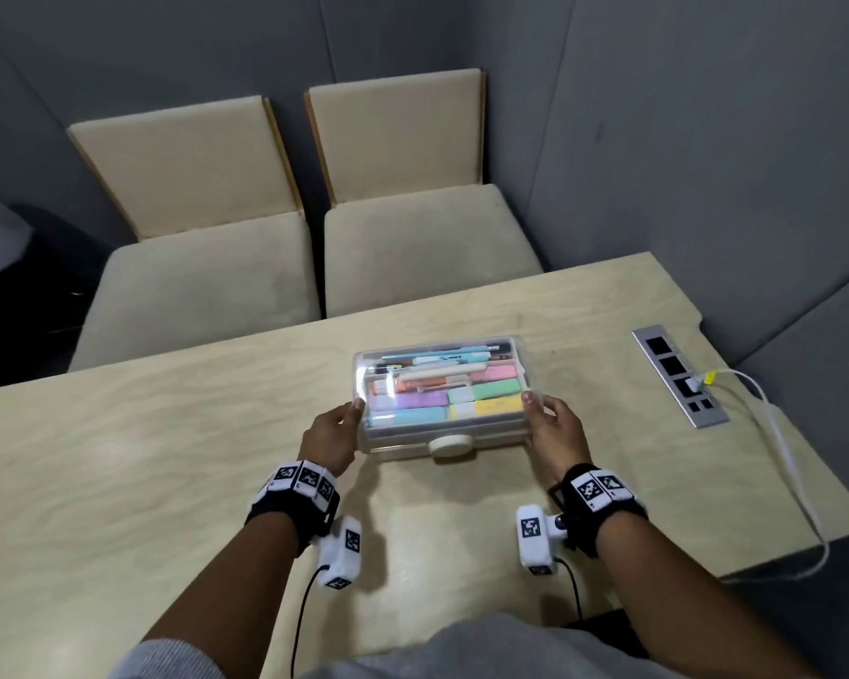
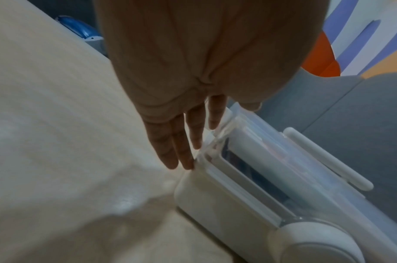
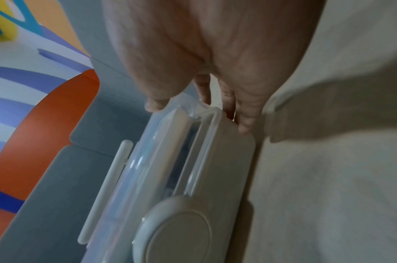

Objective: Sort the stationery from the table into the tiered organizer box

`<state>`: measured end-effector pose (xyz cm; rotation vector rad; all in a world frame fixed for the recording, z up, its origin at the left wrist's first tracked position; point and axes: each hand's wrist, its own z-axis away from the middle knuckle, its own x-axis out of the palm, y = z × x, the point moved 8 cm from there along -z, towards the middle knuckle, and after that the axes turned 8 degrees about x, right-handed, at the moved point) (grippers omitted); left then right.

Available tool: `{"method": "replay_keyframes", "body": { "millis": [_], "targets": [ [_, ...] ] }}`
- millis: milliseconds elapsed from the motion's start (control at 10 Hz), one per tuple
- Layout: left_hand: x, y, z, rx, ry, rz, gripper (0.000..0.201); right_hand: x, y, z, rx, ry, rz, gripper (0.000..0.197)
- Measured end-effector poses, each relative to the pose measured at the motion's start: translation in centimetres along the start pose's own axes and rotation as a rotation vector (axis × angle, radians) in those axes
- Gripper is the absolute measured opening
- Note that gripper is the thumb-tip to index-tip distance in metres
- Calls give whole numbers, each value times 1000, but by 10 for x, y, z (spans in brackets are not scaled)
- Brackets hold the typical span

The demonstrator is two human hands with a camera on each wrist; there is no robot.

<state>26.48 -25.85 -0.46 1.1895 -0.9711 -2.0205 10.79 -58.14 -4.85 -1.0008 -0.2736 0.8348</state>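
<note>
Nearest, two wrists with marker bands, left hand (image 1: 332, 433) at 9 o'clock of the organizer box (image 1: 442, 399) and right hand (image 1: 555, 431) at 3 o'clock, each grip wrapped round an end, thumbs on the clear lid (image 1: 403, 379), fingers down the side walls. Box sitting mid-counter (image 1: 143, 458), lid down over the stationery, oval latch (image 1: 451, 445) at 6 o'clock. Looks like the closing step, sorting pretty much done; next probably pressing the lid flush and snapping that one latch. Inside: roughly six pastel blocks, several pens, hard to count exactly. Beyond, two beige chairs (image 1: 412, 198).
</note>
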Motion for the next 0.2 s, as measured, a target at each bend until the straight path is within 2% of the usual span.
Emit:
{"method": "replay_keyframes", "body": {
  "millis": [100, 200],
  "targets": [
    [5, -10, 18, -16, -132, 31, 39, 6, 18, 12, 69, -9, -83, 58],
    [-8, -52, 38, -13, -231, -216, 56, 28, 51, 26, 183, -167, -176, 38]
  ]
}}
